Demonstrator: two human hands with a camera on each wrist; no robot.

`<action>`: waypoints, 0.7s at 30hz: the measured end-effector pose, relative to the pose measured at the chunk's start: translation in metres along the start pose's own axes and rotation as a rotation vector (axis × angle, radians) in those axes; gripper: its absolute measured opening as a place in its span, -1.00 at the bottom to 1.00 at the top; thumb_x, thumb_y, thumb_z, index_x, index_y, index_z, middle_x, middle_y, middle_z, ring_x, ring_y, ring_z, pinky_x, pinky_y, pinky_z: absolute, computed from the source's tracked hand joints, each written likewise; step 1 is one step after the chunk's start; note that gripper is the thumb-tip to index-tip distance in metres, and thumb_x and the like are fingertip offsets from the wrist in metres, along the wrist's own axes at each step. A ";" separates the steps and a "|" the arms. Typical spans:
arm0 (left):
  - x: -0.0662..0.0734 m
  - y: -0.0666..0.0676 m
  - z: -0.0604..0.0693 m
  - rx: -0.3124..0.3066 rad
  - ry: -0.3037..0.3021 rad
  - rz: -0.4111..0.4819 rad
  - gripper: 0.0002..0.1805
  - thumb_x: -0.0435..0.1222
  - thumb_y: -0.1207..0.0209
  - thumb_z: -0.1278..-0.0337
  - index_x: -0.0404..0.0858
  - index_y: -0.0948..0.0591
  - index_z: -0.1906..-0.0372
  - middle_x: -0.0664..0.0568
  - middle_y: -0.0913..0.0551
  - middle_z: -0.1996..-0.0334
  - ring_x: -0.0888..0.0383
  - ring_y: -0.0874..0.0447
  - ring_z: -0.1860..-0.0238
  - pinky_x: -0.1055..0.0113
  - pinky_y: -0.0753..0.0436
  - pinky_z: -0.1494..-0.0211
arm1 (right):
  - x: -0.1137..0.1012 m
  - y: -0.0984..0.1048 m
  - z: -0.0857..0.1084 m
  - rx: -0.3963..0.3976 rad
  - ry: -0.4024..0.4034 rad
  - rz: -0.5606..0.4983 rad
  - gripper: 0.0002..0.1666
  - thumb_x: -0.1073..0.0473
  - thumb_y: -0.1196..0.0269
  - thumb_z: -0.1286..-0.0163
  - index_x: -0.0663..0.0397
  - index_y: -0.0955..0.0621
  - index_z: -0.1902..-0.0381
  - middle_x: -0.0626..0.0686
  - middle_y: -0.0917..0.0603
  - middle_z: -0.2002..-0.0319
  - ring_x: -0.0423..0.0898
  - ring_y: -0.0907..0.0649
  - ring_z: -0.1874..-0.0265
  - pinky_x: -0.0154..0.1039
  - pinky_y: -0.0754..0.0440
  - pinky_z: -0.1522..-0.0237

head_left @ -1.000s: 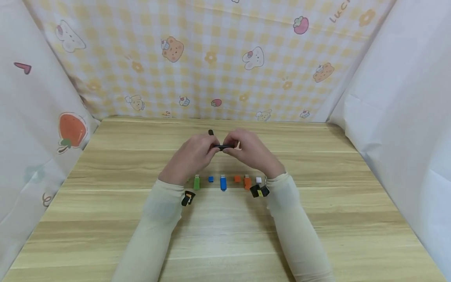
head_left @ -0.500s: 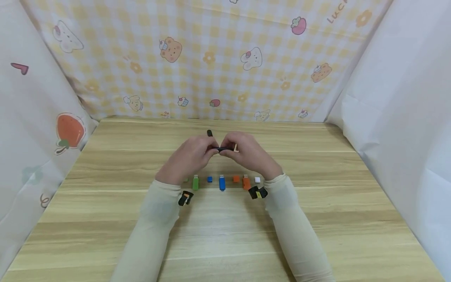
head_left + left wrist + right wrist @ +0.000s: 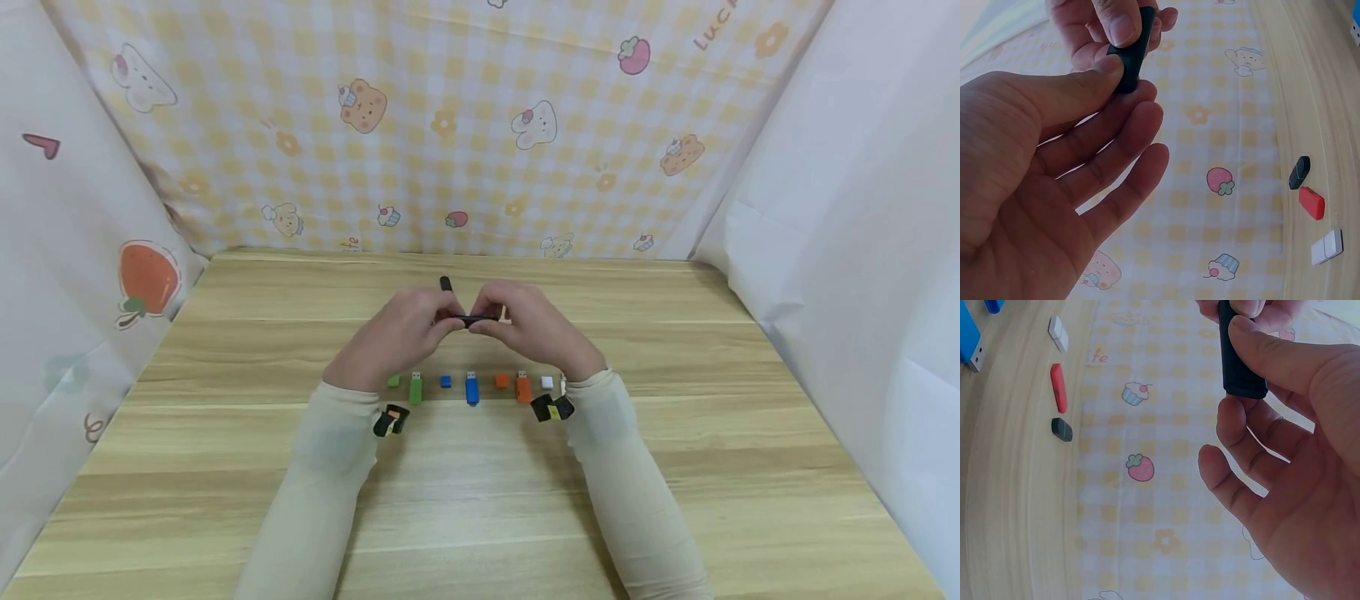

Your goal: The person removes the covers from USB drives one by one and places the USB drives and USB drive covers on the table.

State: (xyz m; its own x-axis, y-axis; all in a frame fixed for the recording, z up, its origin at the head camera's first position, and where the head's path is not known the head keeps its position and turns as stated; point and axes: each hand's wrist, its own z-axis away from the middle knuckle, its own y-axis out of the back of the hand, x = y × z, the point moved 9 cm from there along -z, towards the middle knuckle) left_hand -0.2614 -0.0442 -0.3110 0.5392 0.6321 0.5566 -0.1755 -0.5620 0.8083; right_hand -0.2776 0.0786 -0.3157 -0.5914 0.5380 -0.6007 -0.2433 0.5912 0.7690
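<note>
Both hands hold one black USB stick (image 3: pixel 480 318) crosswise in the air above the middle of the table. My left hand (image 3: pixel 397 333) pinches its left end between thumb and fingers. The right hand (image 3: pixel 528 329) pinches the other end, its thumb close to the left one. In the left wrist view the stick (image 3: pixel 1137 59) looks dark and smooth, partly covered by thumbs and fingertips. The right wrist view shows the stick's (image 3: pixel 1238 365) blunt end past the right thumb; any seam between body and cap is hidden.
Nearer the person lie uncapped green (image 3: pixel 416 389), blue (image 3: pixel 472 389) and orange USB sticks (image 3: pixel 523 388), with blue (image 3: pixel 446 382), orange (image 3: pixel 502 381) and white caps (image 3: pixel 547 382). Behind the hands are another black stick (image 3: pixel 1299 172), a red stick (image 3: pixel 1312 203) and a white stick (image 3: pixel 1327 247).
The fingertips of both hands have drawn slightly closer together on the black USB stick. My left wrist has shifted a little left, showing more of the green cap.
</note>
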 end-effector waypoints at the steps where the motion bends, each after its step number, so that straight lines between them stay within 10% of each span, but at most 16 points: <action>1: 0.000 0.001 0.000 0.003 -0.004 -0.001 -0.84 -0.34 -0.31 -0.51 -0.32 -0.80 0.01 -0.05 -0.79 0.21 0.10 -0.66 0.26 0.20 -0.73 0.12 | -0.001 0.000 0.000 -0.001 0.003 0.001 -0.94 0.22 -0.45 -0.48 0.02 -0.74 0.16 -0.07 -0.77 0.23 -0.17 -0.70 0.23 -0.21 -0.63 0.17; 21: -0.013 0.012 0.008 0.024 0.038 -0.013 -0.84 -0.33 -0.25 -0.57 -0.32 -0.77 0.00 -0.10 -0.81 0.14 0.05 -0.69 0.20 0.13 -0.75 0.06 | 0.013 0.005 0.004 -0.015 -0.008 0.082 -0.93 0.21 -0.42 -0.51 0.04 -0.69 0.19 0.00 -0.76 0.19 -0.10 -0.71 0.20 -0.12 -0.70 0.09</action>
State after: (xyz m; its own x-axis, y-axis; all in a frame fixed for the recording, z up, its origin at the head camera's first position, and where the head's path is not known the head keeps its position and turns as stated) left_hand -0.2639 -0.0635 -0.3102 0.5095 0.6593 0.5530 -0.1484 -0.5657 0.8112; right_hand -0.2832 0.0908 -0.3205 -0.6035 0.5893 -0.5372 -0.2056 0.5359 0.8189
